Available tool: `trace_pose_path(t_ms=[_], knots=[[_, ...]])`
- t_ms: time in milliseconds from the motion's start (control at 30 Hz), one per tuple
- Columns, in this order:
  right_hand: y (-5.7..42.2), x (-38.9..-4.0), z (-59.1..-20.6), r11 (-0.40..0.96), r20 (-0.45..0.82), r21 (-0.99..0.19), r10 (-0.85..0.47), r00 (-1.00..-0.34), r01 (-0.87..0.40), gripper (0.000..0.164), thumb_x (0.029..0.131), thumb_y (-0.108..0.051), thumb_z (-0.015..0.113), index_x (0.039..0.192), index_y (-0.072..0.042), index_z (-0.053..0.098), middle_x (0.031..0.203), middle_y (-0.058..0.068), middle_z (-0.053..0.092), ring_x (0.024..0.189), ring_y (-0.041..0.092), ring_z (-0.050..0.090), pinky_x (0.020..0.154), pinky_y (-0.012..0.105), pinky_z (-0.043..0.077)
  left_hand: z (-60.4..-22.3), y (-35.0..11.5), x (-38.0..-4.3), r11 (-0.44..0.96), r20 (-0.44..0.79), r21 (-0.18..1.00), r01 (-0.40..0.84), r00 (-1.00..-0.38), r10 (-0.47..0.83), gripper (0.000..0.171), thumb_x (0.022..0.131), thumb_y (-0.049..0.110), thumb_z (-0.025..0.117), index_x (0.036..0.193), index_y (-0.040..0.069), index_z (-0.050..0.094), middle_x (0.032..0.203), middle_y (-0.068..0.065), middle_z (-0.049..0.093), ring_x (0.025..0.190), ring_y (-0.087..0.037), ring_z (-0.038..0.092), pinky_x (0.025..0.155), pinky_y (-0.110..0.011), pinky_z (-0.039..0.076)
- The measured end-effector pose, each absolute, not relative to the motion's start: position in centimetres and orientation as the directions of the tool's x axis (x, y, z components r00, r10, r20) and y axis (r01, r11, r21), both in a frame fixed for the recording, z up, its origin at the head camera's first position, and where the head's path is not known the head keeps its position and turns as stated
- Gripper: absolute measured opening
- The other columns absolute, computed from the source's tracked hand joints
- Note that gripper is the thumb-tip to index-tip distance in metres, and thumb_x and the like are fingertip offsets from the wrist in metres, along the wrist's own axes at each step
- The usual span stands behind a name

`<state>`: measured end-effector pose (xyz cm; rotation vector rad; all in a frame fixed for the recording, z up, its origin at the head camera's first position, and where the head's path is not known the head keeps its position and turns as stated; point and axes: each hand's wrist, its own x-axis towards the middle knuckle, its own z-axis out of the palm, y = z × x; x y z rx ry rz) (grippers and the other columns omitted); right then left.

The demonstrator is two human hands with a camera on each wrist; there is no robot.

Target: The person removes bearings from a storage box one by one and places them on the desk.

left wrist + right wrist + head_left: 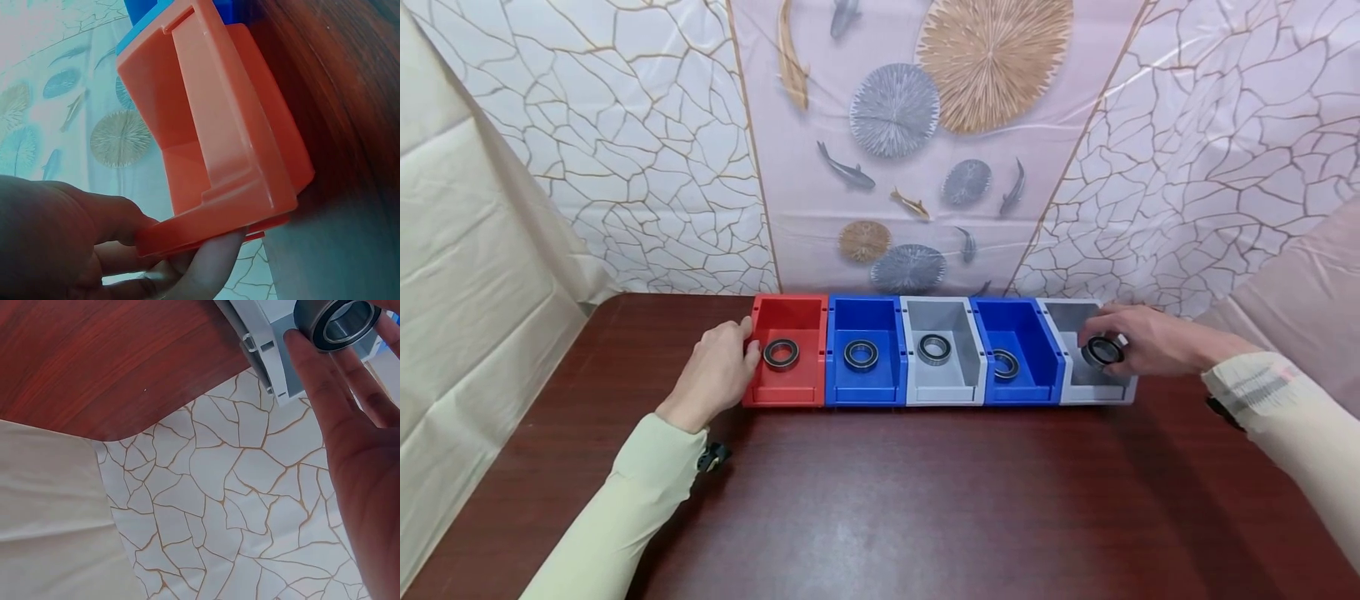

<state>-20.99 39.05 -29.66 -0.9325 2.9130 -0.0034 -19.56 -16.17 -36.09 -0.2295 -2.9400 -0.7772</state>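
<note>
Five plastic bins stand joined in a row. My left hand [715, 367] grips the left side wall of the red bin [786, 396], its thumb over the rim. Over the grey bin [1093, 394] at the right end, my right hand [1150, 337] holds a ball bearing [307, 319] by its outer edge between thumb and fingers. Single bearings lie flat in the red bin, the left blue bin [865, 395] and the middle grey bin [946, 394]. Another bearing [1013, 365] leans near the left wall of the right blue bin [1022, 395].
The bins sit at the back of a dark reddish-brown table [865, 500]. Behind them hangs a patterned cloth [670, 150] with crackle lines, fish and round motifs. A plain cream cloth [467, 275] hangs at the left side.
</note>
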Motion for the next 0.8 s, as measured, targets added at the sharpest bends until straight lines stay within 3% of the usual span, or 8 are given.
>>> trace_pose_path(t_ms=[133,500,800], knots=[[39.0,-20.5,-29.4,0.806,-0.060,-0.008,-0.591,-0.805,-0.592,0.045,0.067,-0.012,0.090,0.105,-0.027,0.071,0.104,-0.008,0.063,0.095,0.013,0.060,0.079,0.036,0.055,-36.1,-16.2,-19.5,0.861,0.136,0.477,0.175,-0.983,0.124,0.015,0.101,0.013,0.054,0.108,0.001,0.061,0.083,-0.015,0.060,0.073,-0.028,0.062,0.065,-0.039,0.055],[38.7,-19.2,-29.1,0.827,-0.108,-0.038,-0.562,-0.820,-0.561,0.045,0.069,-0.011,0.090,0.107,-0.028,0.070,0.112,-0.004,0.064,0.091,0.009,0.060,0.073,0.029,0.057,-36.2,-16.3,-19.4,0.868,0.168,0.458,0.190,-0.978,0.126,0.031,0.100,0.012,0.056,0.126,-0.006,0.061,0.096,-0.021,0.062,0.081,-0.033,0.062,0.071,-0.046,0.057],[38.7,-17.8,-29.1,0.788,-0.020,-0.083,-0.613,-0.790,-0.610,0.047,0.065,-0.008,0.091,0.103,-0.027,0.070,0.105,-0.005,0.062,0.079,0.002,0.058,0.065,0.022,0.055,-36.2,-16.0,-19.4,0.872,0.143,0.459,0.170,-0.983,0.117,0.035,0.101,0.013,0.056,0.131,-0.006,0.059,0.100,-0.022,0.062,0.083,-0.033,0.062,0.072,-0.046,0.058]])
